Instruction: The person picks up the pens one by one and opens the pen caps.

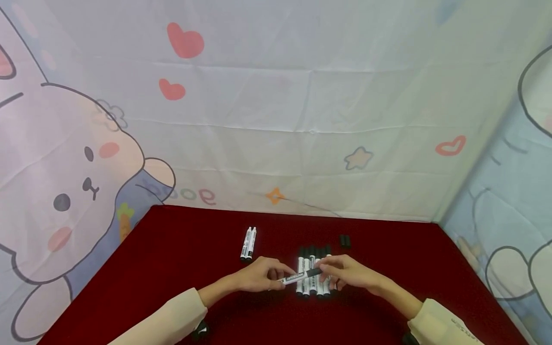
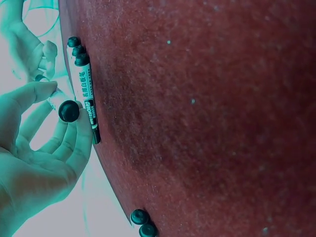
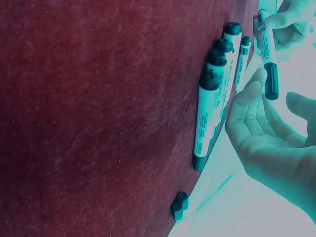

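My left hand (image 1: 263, 275) pinches a whiteboard marker (image 1: 297, 277) near its plain end, between thumb and fingers. The marker has a white barrel and a black cap (image 3: 271, 81), which is on and points toward my right hand (image 1: 351, 272). In the right wrist view the right hand's fingers (image 3: 252, 101) lie close beside the cap, with the thumb spread away from it; whether a fingertip touches it I cannot tell. Under and behind the held marker, several capped whiteboard markers (image 1: 312, 282) lie side by side in a row, partly hidden by the right hand.
Two white markers (image 1: 248, 243) without black caps lie together left of the row. Beyond the row on the right are two loose black caps (image 1: 345, 241). A dark red cloth (image 1: 181, 249) covers the table, and a printed curtain (image 1: 258, 96) hangs behind it.
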A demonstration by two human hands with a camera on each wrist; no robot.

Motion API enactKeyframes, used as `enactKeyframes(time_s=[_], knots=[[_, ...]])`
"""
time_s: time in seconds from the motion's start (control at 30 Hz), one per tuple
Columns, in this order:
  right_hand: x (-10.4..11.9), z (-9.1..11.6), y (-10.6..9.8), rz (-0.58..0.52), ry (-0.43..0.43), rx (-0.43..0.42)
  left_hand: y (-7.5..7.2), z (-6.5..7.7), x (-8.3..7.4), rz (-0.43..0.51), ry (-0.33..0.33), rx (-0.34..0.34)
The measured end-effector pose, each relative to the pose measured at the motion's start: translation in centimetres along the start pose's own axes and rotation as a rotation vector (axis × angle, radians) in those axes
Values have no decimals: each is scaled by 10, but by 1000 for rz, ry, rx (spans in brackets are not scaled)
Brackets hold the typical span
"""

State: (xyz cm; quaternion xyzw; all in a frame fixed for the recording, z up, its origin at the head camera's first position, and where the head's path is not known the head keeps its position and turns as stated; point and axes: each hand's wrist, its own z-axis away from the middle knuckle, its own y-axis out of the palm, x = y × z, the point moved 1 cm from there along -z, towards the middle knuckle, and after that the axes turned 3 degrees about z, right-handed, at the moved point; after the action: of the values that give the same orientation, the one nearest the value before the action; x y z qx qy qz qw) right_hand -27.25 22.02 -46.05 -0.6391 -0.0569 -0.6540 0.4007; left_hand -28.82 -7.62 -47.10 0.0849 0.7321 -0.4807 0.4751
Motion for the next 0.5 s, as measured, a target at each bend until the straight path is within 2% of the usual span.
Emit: enactKeyframes(time_s=[0.27,0.5], knots=[[3,0,4,31,-8,56,0,-2,0,-25,-1,26],[4,2,9,34,-1,81,3,-2,-1,22,-27,15]])
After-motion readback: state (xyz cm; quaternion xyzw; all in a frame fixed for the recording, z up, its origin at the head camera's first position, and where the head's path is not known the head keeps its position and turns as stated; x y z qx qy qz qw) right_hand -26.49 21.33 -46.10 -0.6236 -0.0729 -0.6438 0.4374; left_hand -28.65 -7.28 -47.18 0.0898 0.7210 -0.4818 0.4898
